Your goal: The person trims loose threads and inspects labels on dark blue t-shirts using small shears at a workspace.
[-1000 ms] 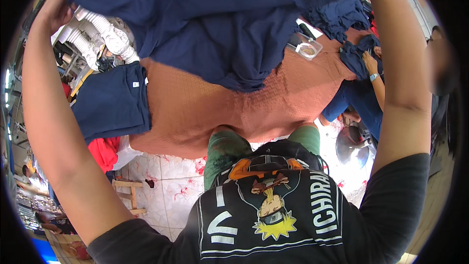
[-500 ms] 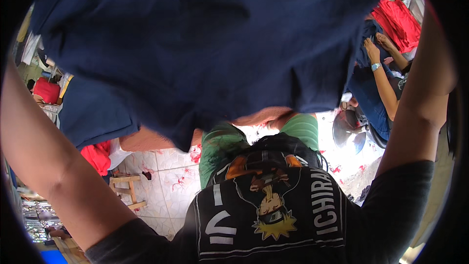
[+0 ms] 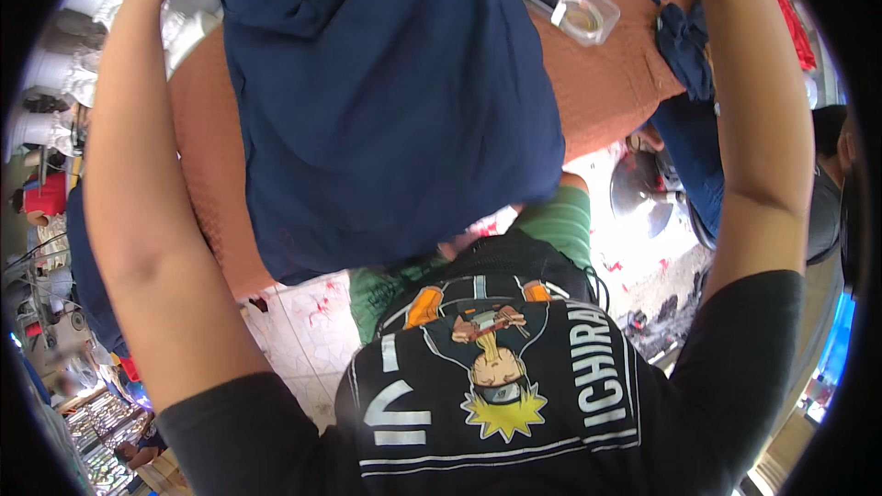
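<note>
A large piece of navy blue cloth (image 3: 395, 119) lies spread over a table covered in brown-orange fabric (image 3: 207, 156). Its lower edge hangs past the table's near side, over my lap. Both my forearms reach up and away along the cloth's two sides. My left arm runs to the top edge beside the cloth's far left corner, and my right arm stands well to the right of it. Both hands lie beyond the top of the picture, so their fingers and any grip are hidden.
Right of the cloth are a clear plastic case with a roll of tape (image 3: 581, 18) and crumpled navy pieces (image 3: 684, 50). A round fan (image 3: 640, 195) stands below the table's right side. A co-worker (image 3: 827, 188) is at the right edge. White machines (image 3: 55, 73) line the left.
The navy cloth has come down from in front of me onto the table, uncovering the tabletop and the tape case. My arms have moved inward and farther forward, taking my hands past the top edge.
</note>
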{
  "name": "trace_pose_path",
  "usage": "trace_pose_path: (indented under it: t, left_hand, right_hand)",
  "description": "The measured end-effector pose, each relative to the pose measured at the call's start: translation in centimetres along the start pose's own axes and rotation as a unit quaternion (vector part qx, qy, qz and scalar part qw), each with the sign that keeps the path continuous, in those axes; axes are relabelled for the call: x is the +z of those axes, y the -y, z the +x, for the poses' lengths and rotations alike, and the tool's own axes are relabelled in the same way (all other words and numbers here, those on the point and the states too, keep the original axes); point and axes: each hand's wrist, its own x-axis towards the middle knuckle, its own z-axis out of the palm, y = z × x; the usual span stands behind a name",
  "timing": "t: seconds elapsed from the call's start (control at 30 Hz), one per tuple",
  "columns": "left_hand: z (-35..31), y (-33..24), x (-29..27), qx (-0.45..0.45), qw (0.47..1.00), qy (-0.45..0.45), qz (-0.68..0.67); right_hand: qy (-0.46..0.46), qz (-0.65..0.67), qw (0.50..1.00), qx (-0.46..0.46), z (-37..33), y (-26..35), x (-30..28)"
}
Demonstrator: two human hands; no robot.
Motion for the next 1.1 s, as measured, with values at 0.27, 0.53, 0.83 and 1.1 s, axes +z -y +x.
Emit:
trace_pose_path:
  t: [0.27,0.53,0.83,1.1]
  left_hand:
    - [-27.1,-13.2,8.2,0.205,0.915,0.253,-0.237]
    - [-28.2,-7.1,5.3,-0.004,0.987,0.134,-0.092]
    - [-30.8,4.1,2.5,-0.213,0.977,-0.009,0.014]
    - [-21.2,6.6,1.6,-0.028,0.988,-0.022,0.149]
  right_hand:
    - [0.126,0.261,0.948,0.132,-17.4,-10.3,7.8]
    - [0.331,0.317,0.858,0.235,-26.8,-9.3,13.0]
    - [0.306,0.373,0.824,0.297,-24.6,-4.9,13.2]
    - [0.083,0.147,0.963,0.210,-22.9,-7.2,10.0]
